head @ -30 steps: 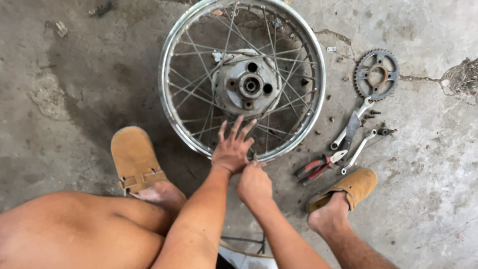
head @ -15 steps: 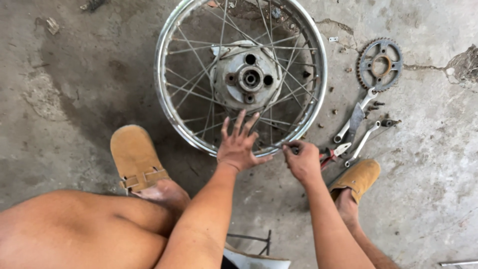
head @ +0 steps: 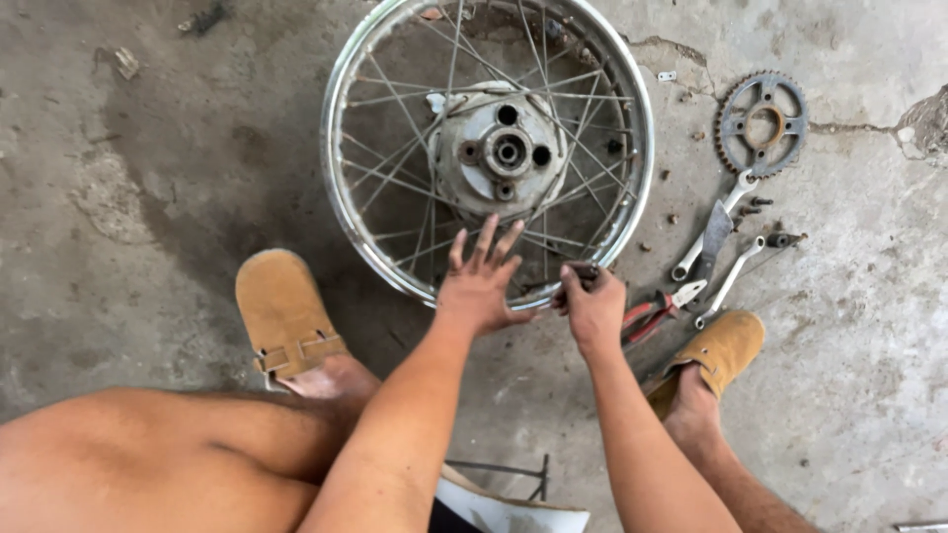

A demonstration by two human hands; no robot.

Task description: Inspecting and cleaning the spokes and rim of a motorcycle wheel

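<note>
A spoked metal wheel (head: 341, 212) with a grey hub (head: 506, 150) lies flat on the concrete floor. My left hand (head: 481, 281) rests on the near part of its rim, palm down and fingers spread over the spokes. Right beside it, my right hand (head: 592, 304) is closed around a small dark tool (head: 583, 268) held against the rim's near edge. What kind of tool it is cannot be made out.
Red-handled pliers (head: 647, 318) lie just right of my right hand. Two wrenches (head: 713, 235) and a toothed sprocket (head: 761, 123) lie farther right with small bolts. My feet in tan clogs (head: 281, 311) flank the wheel. A stool frame (head: 504, 474) sits below me.
My right hand has moved from below my left wrist up and to the right, to the rim's near edge. My left hand stays spread on the rim.
</note>
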